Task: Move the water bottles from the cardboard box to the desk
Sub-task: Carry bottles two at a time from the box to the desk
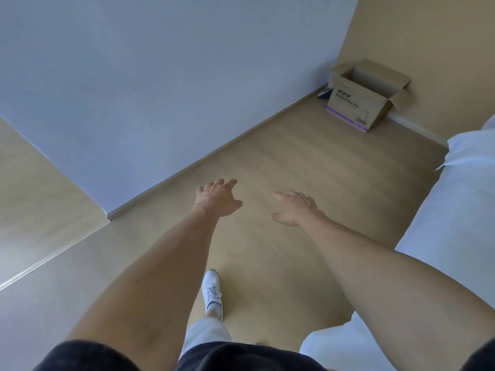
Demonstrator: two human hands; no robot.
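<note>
head view showed both hands stretched forward over the wood floor (267,162), empty. left hand (218,198) and right hand (294,208) had fingers loosely spread, well apart from the box (359,105), which sat open in the far corner; its inside could not be seen. a white bed (460,188) lay to the right.

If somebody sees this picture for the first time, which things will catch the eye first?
First, the two bare hands stretched forward over the wooden floor, the left hand and the right hand, both open and empty. Next, the open cardboard box standing in the far corner, its flaps up. A white shoe steps forward below.
</note>
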